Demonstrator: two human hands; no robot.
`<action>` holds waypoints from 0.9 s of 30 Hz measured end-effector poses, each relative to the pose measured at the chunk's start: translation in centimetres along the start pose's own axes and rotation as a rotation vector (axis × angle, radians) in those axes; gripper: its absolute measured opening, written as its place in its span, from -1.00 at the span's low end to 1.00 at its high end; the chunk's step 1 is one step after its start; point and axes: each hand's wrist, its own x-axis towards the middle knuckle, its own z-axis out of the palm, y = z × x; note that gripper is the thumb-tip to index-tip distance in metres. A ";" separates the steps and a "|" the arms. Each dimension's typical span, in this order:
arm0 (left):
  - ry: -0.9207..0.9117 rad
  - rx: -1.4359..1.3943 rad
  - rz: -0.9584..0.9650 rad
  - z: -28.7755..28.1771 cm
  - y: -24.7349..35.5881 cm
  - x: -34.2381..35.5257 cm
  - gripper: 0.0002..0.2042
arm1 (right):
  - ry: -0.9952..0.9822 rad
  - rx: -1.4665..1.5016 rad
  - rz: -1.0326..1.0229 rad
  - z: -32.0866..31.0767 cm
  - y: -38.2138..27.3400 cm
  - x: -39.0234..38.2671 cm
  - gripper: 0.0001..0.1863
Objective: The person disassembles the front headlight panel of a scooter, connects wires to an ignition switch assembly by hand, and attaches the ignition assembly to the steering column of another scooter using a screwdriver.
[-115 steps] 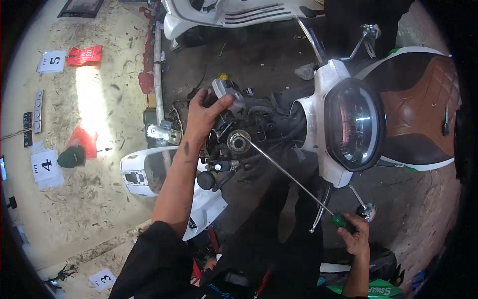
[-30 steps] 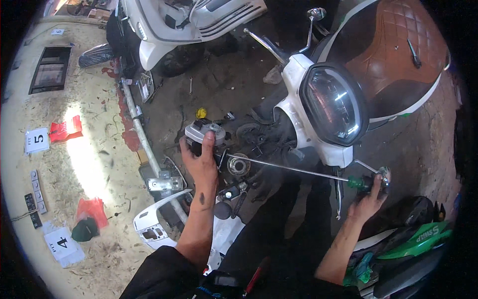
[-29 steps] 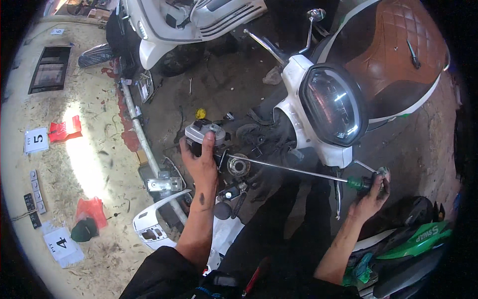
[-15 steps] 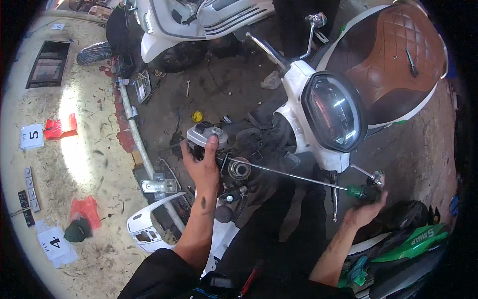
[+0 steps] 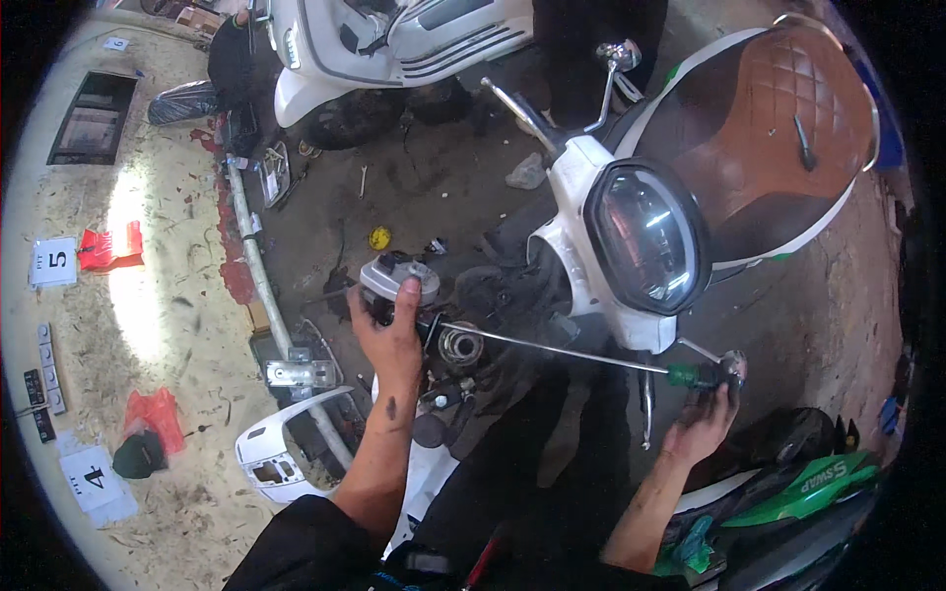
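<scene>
My left hand (image 5: 387, 335) grips a grey metal housing (image 5: 402, 283) with a dark knob-like piece on top, the thumb pressing its near side. A long-shafted screwdriver (image 5: 552, 348) runs across from it to my right hand (image 5: 702, 426). My right fingers are curled at the green and black handle from below. Its tip reaches the dark part under the housing, beside my left hand; the exact contact is hidden. Just below the shaft sits a round metal ring-shaped part (image 5: 460, 345) among dark mechanical pieces.
A white scooter front with a headlight (image 5: 647, 231) stands at right, its brown seat (image 5: 759, 128) carrying a small tool (image 5: 806, 143). Another white scooter (image 5: 424, 49) is at the back. A white panel (image 5: 271, 448) leans at left near a pipe. Green bodywork (image 5: 798, 488) lies lower right.
My right hand has gone from a spread palm against the handle end to fingers curled at the handle. The whole view has shifted slightly; my left hand keeps its hold on the housing.
</scene>
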 end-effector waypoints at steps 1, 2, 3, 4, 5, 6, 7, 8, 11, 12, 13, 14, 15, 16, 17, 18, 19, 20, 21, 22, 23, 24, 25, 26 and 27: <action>0.025 -0.014 0.019 0.1 0.0 -0.1 -0.55 | 0.079 -0.150 -0.065 0.5 0.4 -0.1 -0.65; 0.025 -0.026 0.019 0.3 0.0 -0.1 -0.55 | 0.159 -0.299 -0.132 0.7 0.7 0.1 -0.66; 0.050 0.019 0.032 0.3 0.1 -0.1 -0.55 | 0.248 -0.313 -0.088 0.5 0.9 0.3 -0.65; 0.075 0.063 0.046 0.2 0.2 -0.1 -0.55 | 0.244 -0.310 -0.099 0.1 0.7 0.3 -0.65; 0.077 0.059 0.075 0.1 0.0 0.1 -0.57 | 0.181 -0.058 -0.005 -0.5 0.3 0.1 -0.65; 0.078 0.045 0.077 0.1 0.0 0.1 -0.57 | 0.111 0.192 0.088 -0.6 -0.2 0.1 -0.64; 0.073 0.050 0.057 0.1 0.0 0.0 -0.57 | -0.201 0.246 0.075 -0.4 -0.6 0.1 -0.61; 0.068 0.055 0.037 0.1 0.1 0.0 -0.58 | -0.210 0.248 0.064 -0.2 -0.7 0.1 -0.61; 0.026 0.057 0.037 0.0 0.2 -0.1 -0.57 | 0.048 -0.230 -0.056 0.4 -0.6 0.1 -0.62; 0.032 0.049 0.031 -0.1 0.0 -0.1 -0.56 | 0.042 -0.227 -0.067 0.1 -0.4 0.3 -0.62; 0.032 0.054 0.029 -0.5 -0.7 0.2 -0.48 | 0.108 -0.209 -0.046 -0.2 -0.2 0.5 -0.61; 0.034 0.042 0.032 -0.5 -1.0 0.2 -0.48 | 0.173 -0.190 -0.025 -0.3 -0.1 0.8 -0.61; 0.044 0.059 0.025 -0.6 -1.1 0.3 -0.44 | 0.099 -0.008 0.047 0.7 -1.2 0.4 -0.60; 0.055 0.076 0.019 -0.7 -1.0 0.3 -0.39 | 0.091 -0.006 0.047 0.3 -1.1 0.5 -0.60; 0.042 0.065 -0.034 -0.9 -0.6 0.3 -0.32 | -0.028 -0.002 0.053 -0.7 -0.8 0.6 -0.58; 0.045 0.058 -0.036 -0.7 -0.7 0.2 -0.32 | -0.145 -0.004 0.052 -1.3 -0.7 0.7 -0.57; 0.051 0.068 -0.017 -0.5 -0.9 0.1 -0.36 | -0.036 -0.049 0.032 -1.4 -0.3 1.0 -0.57; 0.058 0.079 0.003 -0.4 -1.0 0.1 -0.39 | -0.042 -0.051 0.030 -1.6 -0.3 1.3 -0.57; 0.066 0.080 0.005 -0.3 -0.6 0.0 -0.39 | -0.009 -0.125 -0.007 -0.9 -0.4 1.2 -0.56; 0.056 0.063 0.006 0.0 0.1 -0.2 -0.43 | 0.024 -0.200 -0.045 -0.4 -0.3 1.2 -0.55; 0.046 0.046 0.007 0.1 0.6 -0.2 -0.47 | 0.017 -0.198 -0.041 -0.2 0.0 1.2 -0.55; 0.052 0.041 0.008 0.1 0.6 -0.2 -0.47 | 0.057 -0.178 -0.030 -0.1 0.0 1.2 -0.55; 0.055 0.059 0.013 0.0 0.5 -0.1 -0.50 | 0.096 -0.158 -0.019 -0.1 0.0 1.2 -0.54; 0.058 0.074 0.018 0.0 0.5 -0.1 -0.52 | 0.089 -0.155 -0.025 -1.1 -0.4 1.1 -0.54; 0.066 0.064 0.025 0.0 0.5 0.0 -0.52 | -0.063 0.022 0.097 -1.6 -1.0 0.7 -0.56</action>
